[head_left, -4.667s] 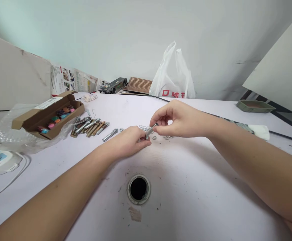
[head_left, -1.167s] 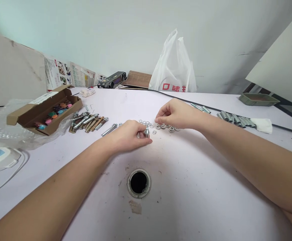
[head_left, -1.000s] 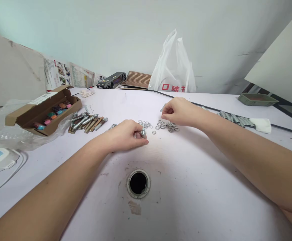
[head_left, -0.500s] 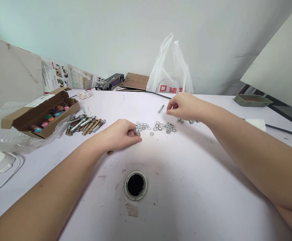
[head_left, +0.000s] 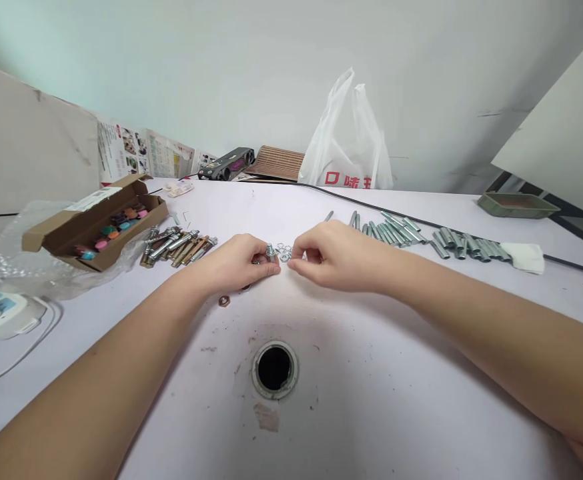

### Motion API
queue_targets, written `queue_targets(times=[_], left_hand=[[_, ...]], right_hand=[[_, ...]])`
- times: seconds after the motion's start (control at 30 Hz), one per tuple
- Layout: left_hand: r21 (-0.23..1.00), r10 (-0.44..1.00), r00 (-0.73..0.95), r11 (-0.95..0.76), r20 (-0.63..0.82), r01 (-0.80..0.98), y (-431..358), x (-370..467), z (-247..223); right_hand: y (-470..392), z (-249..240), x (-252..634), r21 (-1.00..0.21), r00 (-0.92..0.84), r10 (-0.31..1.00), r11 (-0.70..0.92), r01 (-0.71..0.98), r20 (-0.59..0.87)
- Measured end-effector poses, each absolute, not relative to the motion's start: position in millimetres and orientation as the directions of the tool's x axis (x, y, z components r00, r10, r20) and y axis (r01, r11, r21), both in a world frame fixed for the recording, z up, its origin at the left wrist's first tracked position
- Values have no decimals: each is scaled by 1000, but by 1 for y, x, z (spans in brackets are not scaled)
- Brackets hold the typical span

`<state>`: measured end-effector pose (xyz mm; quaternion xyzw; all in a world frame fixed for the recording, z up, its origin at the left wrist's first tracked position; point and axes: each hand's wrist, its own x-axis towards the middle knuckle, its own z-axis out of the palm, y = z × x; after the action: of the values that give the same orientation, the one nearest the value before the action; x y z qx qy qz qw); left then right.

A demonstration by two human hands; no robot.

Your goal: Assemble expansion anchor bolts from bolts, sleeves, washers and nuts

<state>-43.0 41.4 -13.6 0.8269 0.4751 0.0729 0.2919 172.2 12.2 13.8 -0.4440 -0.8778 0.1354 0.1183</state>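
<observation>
My left hand (head_left: 239, 265) is closed around a silver expansion bolt (head_left: 271, 252), held upright with its top end showing between thumb and fingers. Its lower part is hidden by my fingers. My right hand (head_left: 329, 257) is pinched just to the right of it, above the table. Whatever its fingertips hold, if anything, I cannot make out. Small silver washers (head_left: 281, 248) lie between and behind the two hands; my right hand covers others. A copper-coloured nut (head_left: 224, 301) sits on the table below my left wrist.
Assembled bolts (head_left: 179, 247) are heaped at left beside a cardboard box (head_left: 96, 223) of colourful bottles. Loose silver bolts (head_left: 396, 230) and metal sleeves (head_left: 469, 245) lie at right, near a white cloth (head_left: 524, 258). A round hole (head_left: 275, 369) opens in the table in front.
My right hand has come left and nearer, from beside the loose bolts to beside my left hand. My left hand still holds the bolt in about the same place. The view has shifted slightly.
</observation>
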Motion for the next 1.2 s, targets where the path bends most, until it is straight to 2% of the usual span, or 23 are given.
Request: queue_targets(times=[0.07,0.17,0.27,0.33,0.43,0.53,0.63,0.8,0.93,1.03,1.13,1.2], left_hand=[[559,816,545,-365,-193,745,42,-47,-8],[588,796,495,-226,-347,777,39,-53,2],[607,775,465,-135,-428,783,37,-57,6],[596,783,473,-166,-405,786,38,-59,5],[522,812,499,-295,-305,800,44,-62,-1],[459,820,521,-377,-238,804,51,-65,-7],[452,815,538,-406,-214,794,55,-65,-10],[460,811,567,-452,-147,765,52,-58,-11],[510,820,540,-389,-187,767,45,-52,-12],[561,822,520,-323,-233,762,40,-48,-12],[581,814,547,-352,-197,733,36,-45,-12],[590,813,546,-344,-201,730,35,-44,-12]], right_hand=[[10,7,164,-271,-553,827,558,784,102],[19,-7,163,-178,-519,849,529,830,99],[24,-18,163,-273,-578,813,573,772,71],[22,-23,158,-350,-636,767,621,702,84],[16,-29,146,-375,-688,713,680,630,136],[18,-33,138,-305,-609,771,635,710,187],[26,-37,138,-236,-492,843,535,811,219],[35,-40,144,-319,-413,899,438,841,145],[40,-42,146,-361,-396,908,418,833,138],[43,-44,148,-281,-464,865,501,818,193],[43,-43,151,-186,-513,826,556,810,234],[42,-40,152,-185,-516,826,556,810,225]])
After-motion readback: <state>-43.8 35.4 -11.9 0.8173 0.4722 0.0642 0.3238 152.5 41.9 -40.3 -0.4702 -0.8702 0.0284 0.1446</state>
